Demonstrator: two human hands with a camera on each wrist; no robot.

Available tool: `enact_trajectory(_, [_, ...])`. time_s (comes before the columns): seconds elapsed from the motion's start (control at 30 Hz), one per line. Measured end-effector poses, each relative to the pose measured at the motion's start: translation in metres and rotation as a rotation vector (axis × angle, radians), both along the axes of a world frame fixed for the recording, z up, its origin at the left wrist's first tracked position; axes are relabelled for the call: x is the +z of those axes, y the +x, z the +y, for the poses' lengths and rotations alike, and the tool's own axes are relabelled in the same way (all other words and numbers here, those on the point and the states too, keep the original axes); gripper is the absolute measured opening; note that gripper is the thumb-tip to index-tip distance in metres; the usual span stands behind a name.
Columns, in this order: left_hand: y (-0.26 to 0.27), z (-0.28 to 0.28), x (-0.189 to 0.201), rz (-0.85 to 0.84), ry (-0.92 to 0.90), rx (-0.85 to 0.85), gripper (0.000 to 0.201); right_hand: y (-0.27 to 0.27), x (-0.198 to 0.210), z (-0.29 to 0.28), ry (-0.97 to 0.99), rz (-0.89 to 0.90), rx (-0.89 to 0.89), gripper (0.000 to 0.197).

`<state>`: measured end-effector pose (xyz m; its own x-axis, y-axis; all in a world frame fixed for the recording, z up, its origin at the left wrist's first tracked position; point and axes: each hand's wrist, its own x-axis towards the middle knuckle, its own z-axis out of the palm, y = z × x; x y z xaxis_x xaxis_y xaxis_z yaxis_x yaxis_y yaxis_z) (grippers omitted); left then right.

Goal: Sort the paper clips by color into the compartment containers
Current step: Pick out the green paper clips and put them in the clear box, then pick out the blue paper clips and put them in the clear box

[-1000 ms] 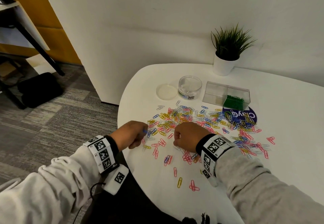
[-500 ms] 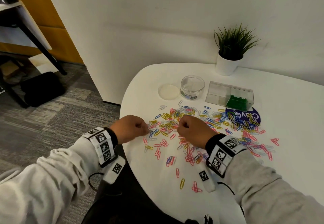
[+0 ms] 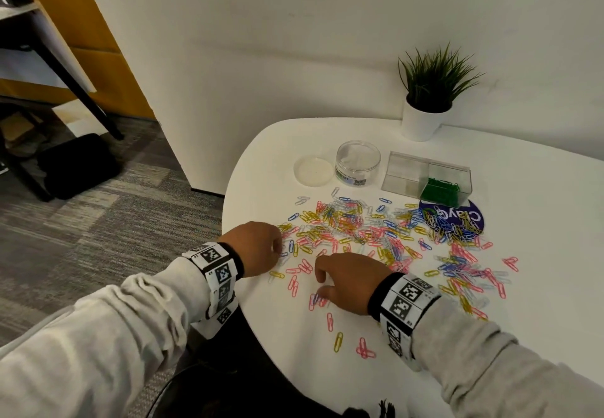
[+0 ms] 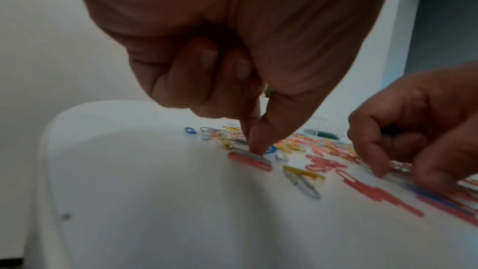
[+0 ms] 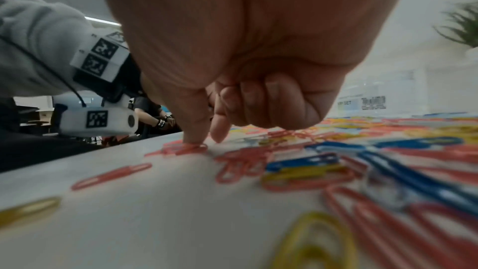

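Several pink, yellow, blue and pale paper clips (image 3: 376, 231) lie scattered on the white table (image 3: 539, 254). Behind them stands a clear compartment box (image 3: 411, 169) with green clips (image 3: 439, 190) in its front right compartment. My left hand (image 3: 278, 249) is at the pile's left edge. In the left wrist view its thumb and forefinger (image 4: 254, 149) pinch a grey clip (image 4: 245, 153) flat on the table, beside a pink clip (image 4: 249, 162). My right hand (image 3: 318, 286) is nearer the front. Its thumb presses a pink clip (image 5: 192, 148), with the forefinger tip close beside it and the other fingers curled.
A clear round jar (image 3: 358, 162) and its lid (image 3: 313, 170) sit left of the box. A potted plant (image 3: 425, 103) stands at the back by the wall. A round blue sticker (image 3: 470, 218) lies under some clips. The table's curved edge (image 3: 228, 221) runs just left of my left hand.
My right hand has drawn back from the middle of the pile toward the loose pink clips near the front. My left hand has stayed at the pile's left edge.
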<state>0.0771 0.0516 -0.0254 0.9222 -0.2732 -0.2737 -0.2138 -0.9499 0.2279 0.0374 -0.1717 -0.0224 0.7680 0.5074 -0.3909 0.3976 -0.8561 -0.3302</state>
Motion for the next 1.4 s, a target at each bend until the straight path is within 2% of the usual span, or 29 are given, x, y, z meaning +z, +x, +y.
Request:
enact_trajectory(0.13, [0.003, -0.001, 0.0, 0.063, 0.006, 0.001, 0.008, 0.005, 0.0, -0.012, 0.046, 0.004, -0.049, 0.011])
enact_trajectory(0.23, [0.0, 0.002, -0.003, 0.065, 0.04, 0.013, 0.017, 0.004, 0.002, -0.007, 0.08, -0.018, 0.024, 0.01])
enact_trajectory(0.3, [0.001, 0.002, -0.001, 0.073, -0.007, 0.049, 0.019, 0.002, 0.005, -0.003, 0.088, -0.018, 0.063, 0.013])
enact_trajectory(0.37, [0.0, 0.002, 0.005, 0.114, -0.134, 0.113, 0.021, 0.001, 0.006, 0.001, 0.069, -0.011, 0.093, 0.018])
enact_trajectory(0.47, [0.005, 0.001, 0.009, 0.174, -0.586, 0.297, 0.022, -0.001, 0.005, 0.008, 0.009, 0.016, 0.106, 0.022])
enact_trajectory(0.57, [0.001, 0.003, 0.02, 0.466, -0.828, 0.532, 0.008, 0.0, 0.002, 0.009, -0.043, 0.071, 0.103, 0.025])
enact_trajectory(0.6, [0.003, 0.007, 0.019, 0.543, -0.934, 0.582, 0.01, 0.0, 0.002, 0.009, -0.067, 0.086, 0.116, 0.027])
enact_trajectory(0.7, [0.004, 0.01, 0.022, 0.602, -1.1, 0.618, 0.015, 0.001, 0.012, 0.006, -0.046, 0.139, 0.119, 0.029])
enact_trajectory(0.8, [0.01, 0.005, 0.022, 0.611, -1.201, 0.596, 0.014, 0.011, 0.036, -0.016, 0.14, 0.19, -0.01, 0.021])
enact_trajectory(0.93, [0.026, -0.008, 0.024, 0.637, -1.189, 0.556, 0.018, 0.055, 0.069, -0.084, 0.267, 0.012, -0.282, 0.013])
enact_trajectory(1.03, [0.045, -0.024, 0.034, 0.654, -1.179, 0.519, 0.017, 0.098, 0.079, -0.139, 0.227, -0.131, -0.498, 0.009])
enact_trajectory(1.1, [0.059, -0.037, 0.041, 0.646, -1.157, 0.508, 0.015, 0.124, 0.08, -0.161, 0.146, -0.199, -0.562, 0.005])
enact_trajectory(1.2, [0.079, -0.055, 0.046, 0.544, -1.032, 0.536, 0.012, 0.153, 0.077, -0.163, 0.097, -0.257, -0.567, 0.014])
enact_trajectory(1.3, [0.096, -0.068, 0.044, 0.448, -0.918, 0.564, 0.014, 0.171, 0.071, -0.147, 0.085, -0.291, -0.465, 0.023])
enact_trajectory(1.4, [0.108, -0.088, 0.047, 0.421, -0.878, 0.565, 0.016, 0.18, 0.067, -0.139, 0.016, -0.257, -0.356, 0.032])
